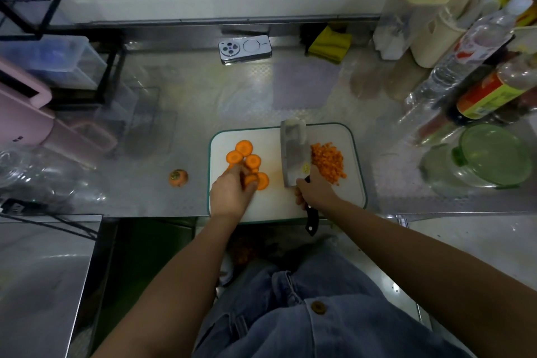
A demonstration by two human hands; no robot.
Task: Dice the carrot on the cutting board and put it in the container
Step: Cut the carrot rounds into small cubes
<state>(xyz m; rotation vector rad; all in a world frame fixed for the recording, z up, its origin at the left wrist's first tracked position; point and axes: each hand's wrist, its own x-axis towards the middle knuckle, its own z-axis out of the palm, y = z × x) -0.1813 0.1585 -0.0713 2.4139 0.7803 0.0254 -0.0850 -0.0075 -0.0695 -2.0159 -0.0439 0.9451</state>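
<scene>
A white cutting board with a green rim lies at the counter's front edge. Several round carrot slices lie on its left half. My left hand rests over the nearest slices, its fingers pinching some of them. A pile of diced carrot covers the board's right side. My right hand grips the black handle of a cleaver, whose wide blade stands on the board between the slices and the dice. A glass container with a green lid stands to the right of the board.
A carrot stub lies on the steel counter left of the board. A phone and a yellow cloth lie at the back. Bottles crowd the right side. A pink appliance and clear plastic sit at the left.
</scene>
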